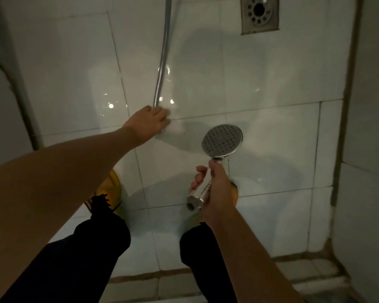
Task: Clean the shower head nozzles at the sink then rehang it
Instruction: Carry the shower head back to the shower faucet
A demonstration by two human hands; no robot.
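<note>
White glossy floor tiles (206, 88) carry a metal drain (259, 13). Right hand (217, 189) grips the chrome shower head (222, 139), nozzles upward, detached; left hand (150, 123) clasps the hose (162, 62) end.

Left hand (148, 123) reaching forward (fingers hidden), right hand (214, 191) curled, gripping

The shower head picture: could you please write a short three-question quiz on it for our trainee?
1. True or false: the shower head is joined to the hose.
2. Which hand grips the shower head's handle? A) left B) right
3. What sits in the floor at the top of the head view?

Key:
1. False; its threaded end is bare, and the left hand grips the hose's lower end.
2. B, the right hand.
3. A drain.
</note>
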